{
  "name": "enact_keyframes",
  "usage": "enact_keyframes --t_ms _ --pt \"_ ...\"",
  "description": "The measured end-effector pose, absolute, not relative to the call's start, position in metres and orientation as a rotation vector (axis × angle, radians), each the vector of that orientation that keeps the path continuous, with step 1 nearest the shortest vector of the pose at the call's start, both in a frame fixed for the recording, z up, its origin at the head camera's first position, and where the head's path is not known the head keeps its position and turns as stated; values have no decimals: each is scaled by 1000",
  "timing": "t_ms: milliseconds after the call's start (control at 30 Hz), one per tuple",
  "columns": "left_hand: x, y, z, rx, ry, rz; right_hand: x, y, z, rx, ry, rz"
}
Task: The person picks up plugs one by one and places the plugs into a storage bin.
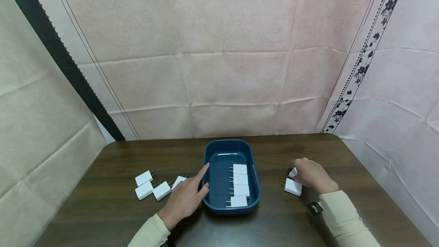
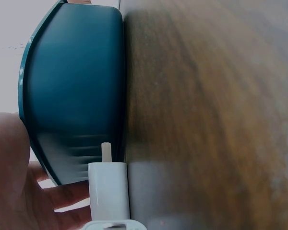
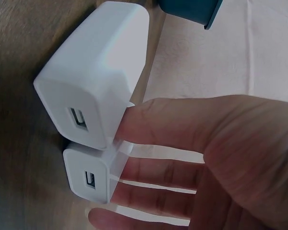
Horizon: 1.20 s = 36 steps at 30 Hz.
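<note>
My left hand (image 1: 185, 197) is at the left side of a blue tray (image 1: 210, 159), its straight index finger touching the rim and its thumb near the tray's lower left. Inside the tray, several white USB wall chargers (image 1: 241, 190) lie in a column, prongs facing left. My right hand (image 1: 313, 174) pinches a white charger (image 3: 89, 177) on the table between thumb and fingers, and partly covers it. Right beside that one, closer to me, lies a second charger (image 1: 293, 186), which looms large in the right wrist view.
Left of the tray several more chargers (image 1: 144, 190) lie on the brown wooden table (image 1: 113, 224). One of them, a charger (image 2: 108, 191) close to the tray, is beside the left hand. Pale cloth (image 1: 236, 79) hangs behind the table and at both sides.
</note>
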<state>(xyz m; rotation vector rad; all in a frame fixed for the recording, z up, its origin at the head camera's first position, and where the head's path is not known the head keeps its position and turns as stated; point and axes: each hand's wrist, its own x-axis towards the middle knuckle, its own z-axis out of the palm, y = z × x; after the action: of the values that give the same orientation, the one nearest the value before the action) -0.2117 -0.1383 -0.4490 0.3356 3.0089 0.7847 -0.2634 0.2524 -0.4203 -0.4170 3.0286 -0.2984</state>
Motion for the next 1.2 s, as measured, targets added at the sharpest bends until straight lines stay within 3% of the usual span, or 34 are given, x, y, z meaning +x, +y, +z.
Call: enact_keyframes --t_ms 1200 --pt "-212 -139 -448 347 2992 779 -261 232 -414 -586 3282 -217"
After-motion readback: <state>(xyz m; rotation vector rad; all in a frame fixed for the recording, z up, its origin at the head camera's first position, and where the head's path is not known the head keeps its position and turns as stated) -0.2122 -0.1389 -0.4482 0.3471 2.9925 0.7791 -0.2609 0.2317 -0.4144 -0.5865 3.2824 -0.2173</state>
